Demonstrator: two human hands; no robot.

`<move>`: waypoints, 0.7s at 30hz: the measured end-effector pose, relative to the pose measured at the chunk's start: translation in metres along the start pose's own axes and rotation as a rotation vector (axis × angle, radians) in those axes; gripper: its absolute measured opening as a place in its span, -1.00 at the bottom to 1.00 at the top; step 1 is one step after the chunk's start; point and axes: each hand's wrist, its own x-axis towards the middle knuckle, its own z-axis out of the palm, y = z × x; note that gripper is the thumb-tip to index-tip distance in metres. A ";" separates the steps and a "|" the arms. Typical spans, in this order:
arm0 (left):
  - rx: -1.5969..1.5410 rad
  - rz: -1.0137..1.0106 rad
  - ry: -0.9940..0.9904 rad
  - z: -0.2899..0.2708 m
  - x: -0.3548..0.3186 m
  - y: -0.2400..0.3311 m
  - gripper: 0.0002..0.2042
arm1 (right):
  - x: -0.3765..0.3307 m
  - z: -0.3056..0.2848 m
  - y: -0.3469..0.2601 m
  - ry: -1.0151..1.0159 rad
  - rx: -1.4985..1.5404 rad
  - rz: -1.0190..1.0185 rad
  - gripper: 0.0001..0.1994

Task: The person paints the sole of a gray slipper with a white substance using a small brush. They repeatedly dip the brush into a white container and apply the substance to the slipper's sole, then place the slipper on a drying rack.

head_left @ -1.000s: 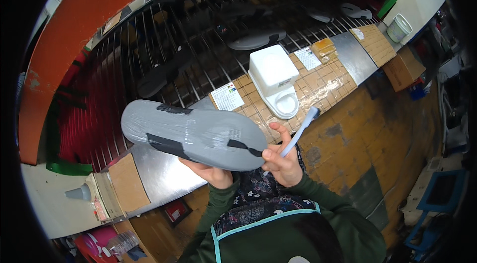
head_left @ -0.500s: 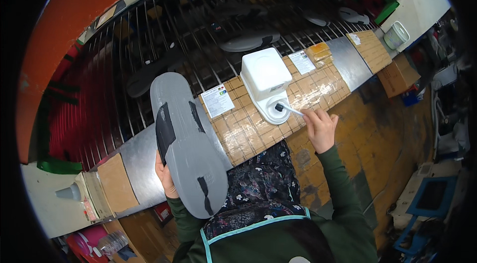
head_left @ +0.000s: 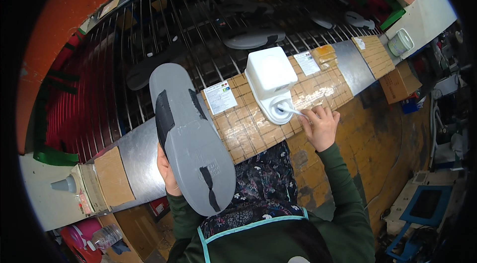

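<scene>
My left hand [head_left: 168, 172] is closed on the left edge of a large grey sandal sole [head_left: 191, 146], held tilted with its underside up. Most of those fingers are hidden behind it. Black straps or patches show at its sides and in a slot near its lower end. My right hand [head_left: 322, 125] pinches the thin white handle of a small brush [head_left: 295, 111]. The brush's tip is down inside the round cup of a white glue dispenser [head_left: 271, 73], out of sight. The dispenser stands upright on the cardboard-covered ledge [head_left: 248, 136].
Beyond the ledge, a rack of metal rods [head_left: 198, 39] carries several more soles, one grey sole [head_left: 253, 38] near the dispenser. Two printed labels lie on the cardboard. A white tub [head_left: 400, 42] stands at far right, above a cardboard box [head_left: 399, 84]. At left is a grey cone [head_left: 64, 184].
The brush's dark tip, visible at the cup's mouth before, has gone down into the cup. The sole has shifted slightly, its lower end a little to the right.
</scene>
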 end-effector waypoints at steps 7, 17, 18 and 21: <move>-0.021 -0.011 -0.048 0.001 0.009 -0.002 -0.36 | 0.003 0.003 -0.001 0.049 -0.015 0.011 -0.95; 0.026 -0.005 -0.059 0.019 0.011 0.003 -0.54 | -0.021 0.015 0.023 -0.429 0.985 0.845 -0.76; 0.061 -0.015 -0.004 0.022 0.009 0.002 -0.56 | -0.023 0.015 0.025 -0.473 1.159 0.923 -0.76; 0.040 -0.032 -0.002 0.032 0.009 -0.008 -0.64 | -0.023 0.016 0.022 -0.463 1.376 0.936 -0.79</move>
